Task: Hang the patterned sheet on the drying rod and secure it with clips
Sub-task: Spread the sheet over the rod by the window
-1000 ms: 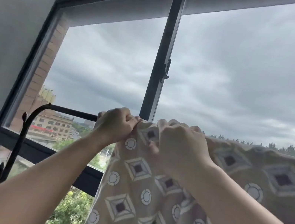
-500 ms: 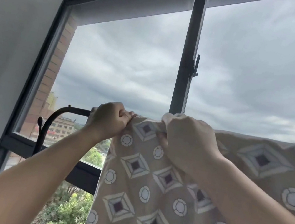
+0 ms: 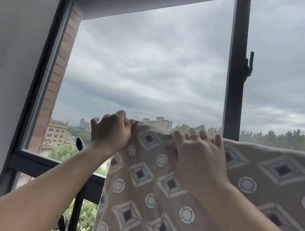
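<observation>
A beige patterned sheet [image 3: 270, 175] with diamonds and circles hangs over the drying rod, which it hides along its top fold. My left hand [image 3: 111, 130] grips the sheet's top left corner, fingers closed on the cloth. Just to the right, my right hand [image 3: 199, 157], wearing a ring, curls its fingers over the top fold and holds the cloth there. The rod's black upright stand [image 3: 77, 203] shows below my left forearm. No clips are visible.
A dark-framed window [image 3: 234, 88] fills the view behind the sheet, with a handle [image 3: 250, 65] on its middle post. A grey wall [image 3: 3, 70] stands at the left. Outside are brick wall, buildings, trees and cloudy sky.
The view has swung left and up, so the window post now sits further right. Both hands stay on the sheet's top edge; the right hand's fingers now reach over the fold.
</observation>
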